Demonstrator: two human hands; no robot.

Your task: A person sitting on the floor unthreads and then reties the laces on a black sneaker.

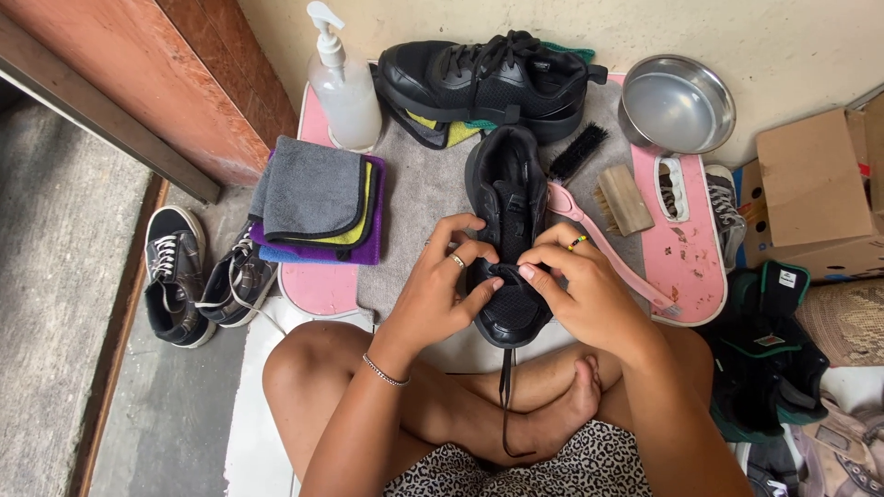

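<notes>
At the centre of the frame the left hand (440,283) and the right hand (573,278) meet over a black shoe (506,235), each pinching the black lace (505,387) between thumb and fingertips at the shoe's lower end, from which a loose length of lace trails down over the crossed legs. The shoe lies with its long axis running up and down the frame, one end toward the person and the other toward the wall at the top. It rests on a grey towel (419,198) spread over a low pink table (686,253), set on a concrete floor against a pale wall. Just right of the shoe lie a pink-handled brush (603,244), a black brush (578,152) and a wooden brush (623,199). Above it sits a second black shoe (488,78), with a pump bottle (343,87) at upper left and a metal bowl (677,103) at upper right. Folded cloths (318,198) lie left of the towel, dark sneakers (198,276) farther left, and a cardboard box (815,193) at the right edge.
</notes>
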